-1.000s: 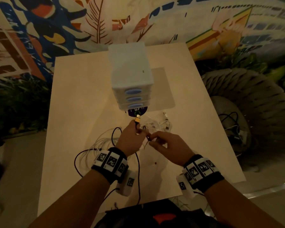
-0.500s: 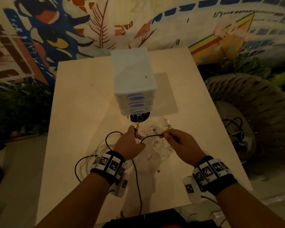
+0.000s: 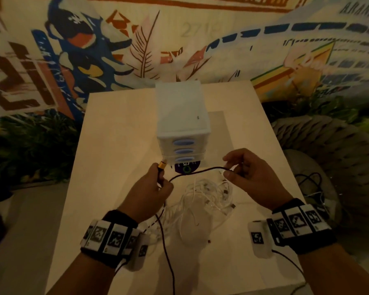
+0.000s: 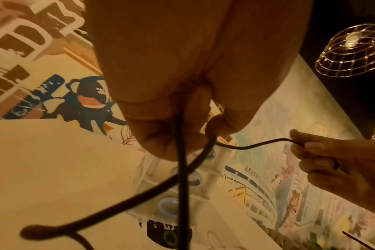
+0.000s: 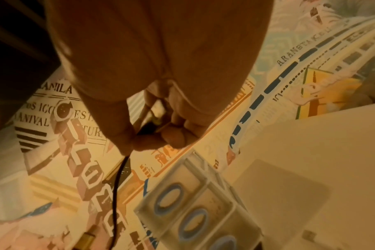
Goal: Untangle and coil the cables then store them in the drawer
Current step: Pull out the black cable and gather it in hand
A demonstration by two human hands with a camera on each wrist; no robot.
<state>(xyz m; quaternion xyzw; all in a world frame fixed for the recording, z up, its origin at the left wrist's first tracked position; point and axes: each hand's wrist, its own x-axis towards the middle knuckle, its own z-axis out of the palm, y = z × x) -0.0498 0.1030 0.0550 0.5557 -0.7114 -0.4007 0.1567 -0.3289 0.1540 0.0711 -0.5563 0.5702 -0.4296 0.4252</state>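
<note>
A black cable (image 3: 197, 171) with a gold plug (image 3: 162, 166) stretches between my two hands above the table. My left hand (image 3: 161, 177) grips it just behind the plug, and the rest of the cable hangs down past my wrist toward the near table edge. My right hand (image 3: 228, 169) pinches the same cable further along, about a hand's width to the right. Below them lies a tangle of white cables (image 3: 205, 194). The white drawer unit (image 3: 182, 116) stands just beyond, its three blue-handled drawers closed. The left wrist view shows the black cable (image 4: 182, 160) running out of my fist.
A purple disc (image 3: 186, 168) lies at the foot of the drawer unit. The pale table (image 3: 115, 145) ends close on the left and right. A woven chair (image 3: 328, 150) with dark cables (image 3: 309, 182) on its seat stands at the right. A painted wall is behind.
My hands have drawn apart: the right hand slid right along the black cable, which now spans the gap. The left hand keeps its grip by the gold plug.
</note>
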